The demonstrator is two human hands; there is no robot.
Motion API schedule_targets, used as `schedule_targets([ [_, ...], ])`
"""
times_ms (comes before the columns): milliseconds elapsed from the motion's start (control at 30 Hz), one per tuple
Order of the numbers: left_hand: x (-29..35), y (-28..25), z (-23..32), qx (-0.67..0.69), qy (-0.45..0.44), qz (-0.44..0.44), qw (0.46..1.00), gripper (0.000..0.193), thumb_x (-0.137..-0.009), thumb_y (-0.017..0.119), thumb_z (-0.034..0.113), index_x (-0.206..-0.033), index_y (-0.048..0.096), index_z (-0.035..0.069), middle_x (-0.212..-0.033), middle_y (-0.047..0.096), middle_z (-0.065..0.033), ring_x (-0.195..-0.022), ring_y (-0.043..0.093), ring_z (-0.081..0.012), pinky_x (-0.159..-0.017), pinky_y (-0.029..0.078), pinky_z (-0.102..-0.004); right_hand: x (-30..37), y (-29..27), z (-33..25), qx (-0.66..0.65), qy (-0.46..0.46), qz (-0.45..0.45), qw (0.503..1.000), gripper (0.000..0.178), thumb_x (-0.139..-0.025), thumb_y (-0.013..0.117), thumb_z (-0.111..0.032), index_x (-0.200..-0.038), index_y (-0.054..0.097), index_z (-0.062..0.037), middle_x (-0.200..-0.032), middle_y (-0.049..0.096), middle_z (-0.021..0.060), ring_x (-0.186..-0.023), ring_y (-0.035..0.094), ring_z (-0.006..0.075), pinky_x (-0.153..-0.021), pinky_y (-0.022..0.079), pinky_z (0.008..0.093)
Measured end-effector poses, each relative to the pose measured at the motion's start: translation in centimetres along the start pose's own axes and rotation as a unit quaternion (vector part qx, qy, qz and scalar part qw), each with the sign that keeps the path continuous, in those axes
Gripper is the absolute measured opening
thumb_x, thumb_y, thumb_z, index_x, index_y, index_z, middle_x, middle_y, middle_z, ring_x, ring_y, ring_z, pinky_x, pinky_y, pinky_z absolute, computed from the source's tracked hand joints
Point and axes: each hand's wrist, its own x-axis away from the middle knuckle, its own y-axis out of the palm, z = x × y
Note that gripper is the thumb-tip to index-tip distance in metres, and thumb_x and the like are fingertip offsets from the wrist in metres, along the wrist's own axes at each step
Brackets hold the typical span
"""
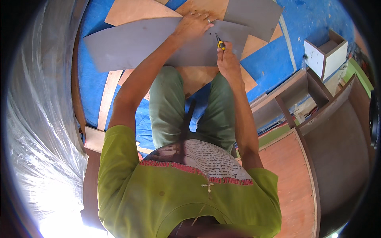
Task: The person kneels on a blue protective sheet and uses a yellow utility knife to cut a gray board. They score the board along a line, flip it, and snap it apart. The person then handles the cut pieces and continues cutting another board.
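Note:
A long grey panel (131,44) with one curved edge lies across the area in front of my knees. My left hand (193,27) rests flat on its far edge, fingers spread and a ring on one of them. My right hand (229,62) is closed around a yellow and black utility knife (221,45). The knife's blade points away from me, over the right part of the panel. A small dark mark shows on the panel between the blade and my left hand. I cannot tell whether the blade touches the surface.
Beneath the panel are tan wooden sheets (135,11) and another grey sheet (252,18), on a blue floor covering (274,59). Brown shelf frames (313,93) and a white open box (315,59) stand to the right. Clear plastic sheeting (43,103) hangs at the left.

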Motion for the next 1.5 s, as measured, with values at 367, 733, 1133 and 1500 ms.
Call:
schedule_targets([
  [367, -0.1, 1.3, -0.6, 0.037, -0.035, 0.007, 0.999, 0.035, -0.104, 0.049, 0.036, -0.118, 0.068, 0.010, -0.113, 0.068, -0.0090, -0.103, 0.065, -0.0263, -0.091, 0.048, -0.0413, -0.2, 1.7, -0.4, 0.015, -0.025, 0.036, 0.999, 0.036, -0.103, 0.045, -0.029, -0.129, 0.041, -0.0049, -0.100, 0.066, 0.0341, -0.096, 0.062, 0.0542, -0.083, 0.048, 0.0602],
  [733, -0.2, 1.9, -0.8, 0.017, -0.023, 0.008, 1.000, 0.034, -0.103, 0.049, 0.035, -0.124, 0.064, 0.013, -0.110, 0.069, -0.0057, -0.098, 0.067, -0.0240, -0.088, 0.050, -0.0388, -1.5, 2.0, -0.2, 0.026, -0.037, 0.035, 0.998, 0.035, -0.104, 0.044, -0.028, -0.131, 0.042, -0.0059, -0.097, 0.067, 0.0303, -0.093, 0.064, 0.0505, -0.082, 0.048, 0.0549],
  [1133, -0.6, 1.8, -0.6, 0.098, -0.014, 0.036, 0.994, 0.033, -0.096, 0.058, 0.024, -0.125, 0.065, 0.010, -0.118, 0.068, -0.0122, -0.110, 0.065, -0.0279, -0.094, 0.047, -0.0427, -1.7, 1.5, -0.8, 0.038, -0.018, 0.012, 0.999, 0.037, -0.104, 0.042, -0.029, -0.132, 0.040, -0.0070, -0.103, 0.065, 0.0337, -0.098, 0.062, 0.0536, -0.084, 0.047, 0.0575],
  [1500, -0.6, 0.7, -0.4, 0.065, -0.022, 0.007, 0.998, 0.030, -0.098, 0.055, 0.025, -0.124, 0.065, 0.014, -0.121, 0.067, -0.0068, -0.113, 0.063, -0.0229, -0.097, 0.044, -0.0402, -1.9, 1.8, -0.7, 0.066, -0.041, 0.016, 0.997, 0.035, -0.103, 0.044, -0.026, -0.132, 0.040, -0.0067, -0.097, 0.065, 0.0334, -0.096, 0.062, 0.0534, -0.082, 0.047, 0.0588],
])
